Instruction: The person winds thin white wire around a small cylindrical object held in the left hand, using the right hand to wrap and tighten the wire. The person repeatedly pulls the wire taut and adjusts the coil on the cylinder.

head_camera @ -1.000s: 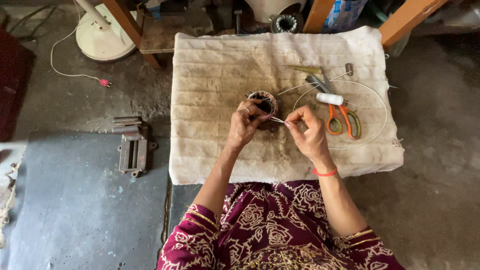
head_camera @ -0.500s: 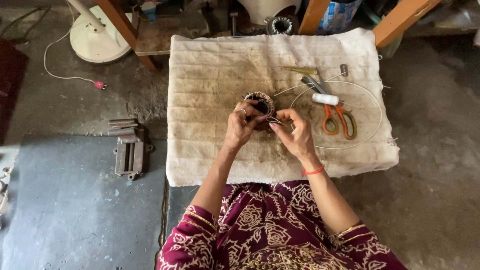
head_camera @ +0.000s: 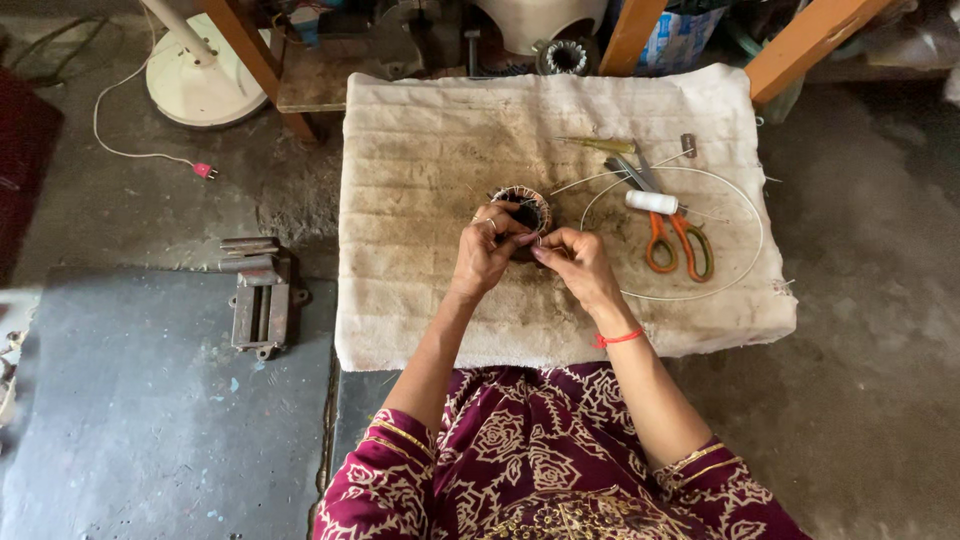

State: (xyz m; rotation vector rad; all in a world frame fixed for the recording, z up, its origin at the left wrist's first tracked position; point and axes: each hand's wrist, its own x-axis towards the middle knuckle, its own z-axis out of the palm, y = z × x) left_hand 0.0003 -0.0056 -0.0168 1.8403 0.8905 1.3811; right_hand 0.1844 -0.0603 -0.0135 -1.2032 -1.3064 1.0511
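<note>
1. A small round motor coil (head_camera: pixel 524 205), wound with copper wire, is held on a dirty white cloth pad (head_camera: pixel 420 180) in the middle of the view.
2. The left hand (head_camera: pixel 484 250) is closed around the near side of the coil.
3. The right hand (head_camera: pixel 578 262) is pinched shut just beside the coil, it seems on a thin white thread (head_camera: pixel 745 200), but the thing pinched is too small to be told for sure.
4. The thread is seen looping wide over the pad, past the orange-handled scissors (head_camera: pixel 678 242) and a white spool (head_camera: pixel 652 202).
5. The work is judged to be partway done: the copper is already wound, and much loose thread is left.
6. A green-handled tool (head_camera: pixel 600 145) is laid near the scissors.
7. A blue and white package (head_camera: pixel 675 40) is seen at the top, between two orange wooden legs.
8. A metal vise (head_camera: pixel 260 300) is set on the floor, well apart on the left.
</note>
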